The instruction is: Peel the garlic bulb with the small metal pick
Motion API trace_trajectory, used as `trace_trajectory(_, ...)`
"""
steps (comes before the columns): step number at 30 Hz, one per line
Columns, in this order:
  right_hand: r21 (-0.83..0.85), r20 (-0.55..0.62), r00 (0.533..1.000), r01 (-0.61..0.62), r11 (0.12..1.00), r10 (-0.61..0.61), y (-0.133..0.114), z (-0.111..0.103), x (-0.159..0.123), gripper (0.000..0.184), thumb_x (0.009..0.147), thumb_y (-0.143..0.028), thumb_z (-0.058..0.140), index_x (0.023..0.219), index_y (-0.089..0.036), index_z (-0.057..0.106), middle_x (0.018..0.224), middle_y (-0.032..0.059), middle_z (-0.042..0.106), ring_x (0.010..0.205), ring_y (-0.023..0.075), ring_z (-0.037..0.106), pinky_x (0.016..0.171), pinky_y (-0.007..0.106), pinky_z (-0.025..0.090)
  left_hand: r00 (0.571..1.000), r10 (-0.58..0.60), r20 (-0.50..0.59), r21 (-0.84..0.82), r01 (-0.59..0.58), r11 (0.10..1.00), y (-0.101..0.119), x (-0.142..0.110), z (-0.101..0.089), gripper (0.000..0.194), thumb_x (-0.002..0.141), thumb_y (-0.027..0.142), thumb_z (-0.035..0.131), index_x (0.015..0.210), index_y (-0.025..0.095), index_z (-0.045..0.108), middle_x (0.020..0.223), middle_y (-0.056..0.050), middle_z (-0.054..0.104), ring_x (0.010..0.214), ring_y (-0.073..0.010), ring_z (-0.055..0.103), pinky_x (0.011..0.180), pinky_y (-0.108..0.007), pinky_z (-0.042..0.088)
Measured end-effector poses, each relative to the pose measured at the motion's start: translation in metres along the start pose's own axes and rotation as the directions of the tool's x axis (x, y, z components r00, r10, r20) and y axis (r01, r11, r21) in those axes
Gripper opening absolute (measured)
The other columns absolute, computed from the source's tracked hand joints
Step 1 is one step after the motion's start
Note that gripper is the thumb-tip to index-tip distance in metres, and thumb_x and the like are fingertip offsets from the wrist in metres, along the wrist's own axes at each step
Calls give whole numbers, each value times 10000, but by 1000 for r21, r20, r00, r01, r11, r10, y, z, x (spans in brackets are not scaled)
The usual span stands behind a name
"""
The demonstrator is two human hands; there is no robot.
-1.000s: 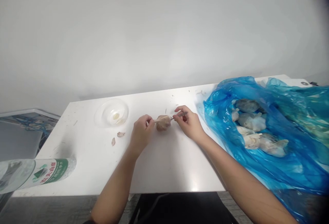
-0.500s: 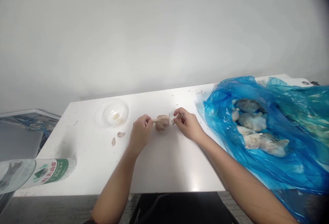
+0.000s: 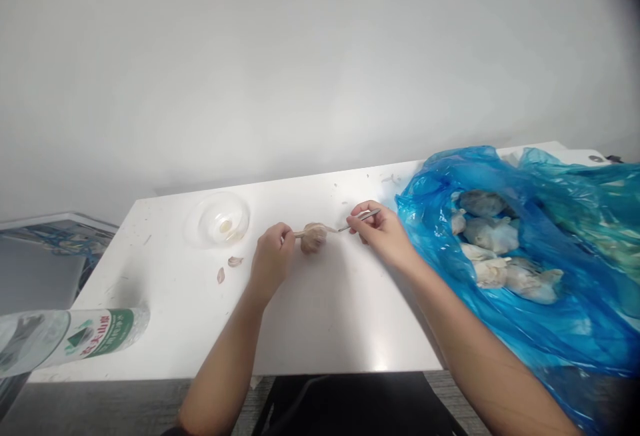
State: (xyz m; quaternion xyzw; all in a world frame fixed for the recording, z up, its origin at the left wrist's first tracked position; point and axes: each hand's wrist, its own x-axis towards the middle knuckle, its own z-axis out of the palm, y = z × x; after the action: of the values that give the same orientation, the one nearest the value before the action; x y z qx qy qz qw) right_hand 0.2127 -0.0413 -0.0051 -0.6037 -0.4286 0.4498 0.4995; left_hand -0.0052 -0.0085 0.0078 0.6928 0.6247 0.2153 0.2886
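Note:
My left hand is closed on the dry stem of a garlic bulb, which points to the right above the white table. Slim metal tweezers are pinched in my right hand. Their tip meets the end of a pale strip of skin that sticks out from the bulb's right side. Two loose garlic cloves lie to the left of my left hand. Behind them stands a clear bowl with a small pale yellowish piece inside.
A blue plastic bag spreads over the table's right side, with several garlic bulbs in it. A teal bag lies beyond it. At the left front is a water bottle. Skin scraps dot the white table.
My right hand has moved slightly right, and the tweezers now show clearly in it. The strip of skin stretches out straighter toward them. My left hand has stayed nearly still with the bulb.

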Motion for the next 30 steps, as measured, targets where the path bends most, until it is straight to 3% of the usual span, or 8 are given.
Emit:
trace_trajectory(8,120,60,994,-98,988,91,12,25,-2,358,701,-490,707,846,-194,569,592,-3,655,418,91,439,428,222,303,1000,-5,6,14,5,1000,-2,1,1,197,862,261,424,706,189,520,685,11,536,672,-142,467,630,-272,326)
trace_trajectory(21,238,28,995,-101,966,97,19,29,2,373,674,-478,721,845,-193,554,562,-11,638,427,97,453,443,233,316,1000,2,-1,36,-2,999,-1,1,1,195,859,247,415,704,194,520,676,15,534,662,-141,463,621,-274,328)
trace_trajectory(30,283,33,996,-85,955,79,19,32,3,365,663,-440,707,887,-198,549,553,-45,584,513,124,539,510,247,402,1000,-5,6,27,4,1000,0,0,0,193,859,252,419,714,192,532,672,16,525,664,-140,461,629,-277,331)
